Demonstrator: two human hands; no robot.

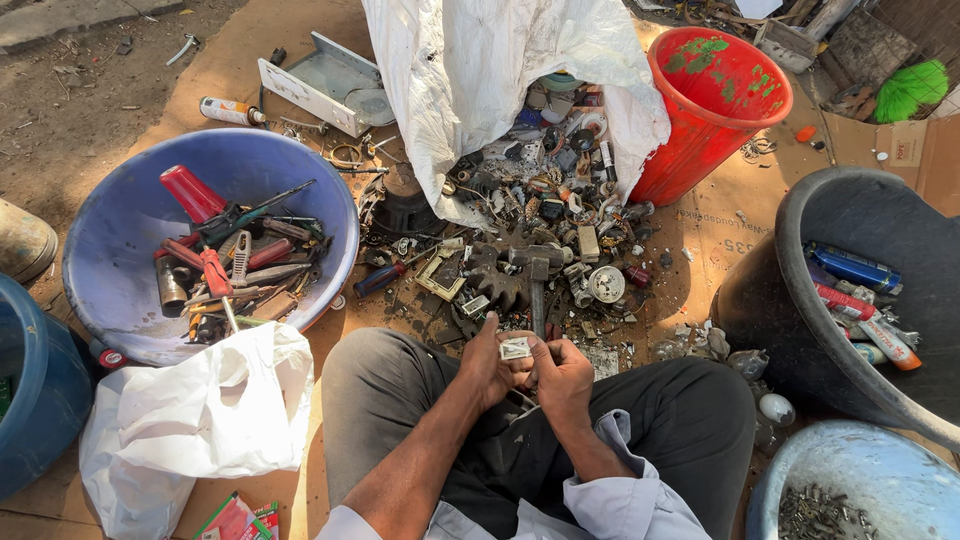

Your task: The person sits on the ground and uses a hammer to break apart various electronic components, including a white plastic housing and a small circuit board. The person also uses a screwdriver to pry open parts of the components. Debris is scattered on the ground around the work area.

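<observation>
My left hand (489, 362) and my right hand (562, 374) meet over my lap, both gripping a small pale square part (515, 348) between the fingers. I sit cross-legged in grey trousers (380, 395). Just beyond my hands lies a hammer (537, 285) across a dark toothed gear (497, 278). A heap of small scrap parts (560, 200) spills from a white sack (480, 70) ahead of me.
A blue basin (120, 290) of screwdrivers and tools sits left, with a white plastic bag (210, 410) near it. A red bucket (715, 105) stands ahead right. A black tub (800, 320) with tubes is at right, a light-blue bowl (860, 475) of metal bits below it.
</observation>
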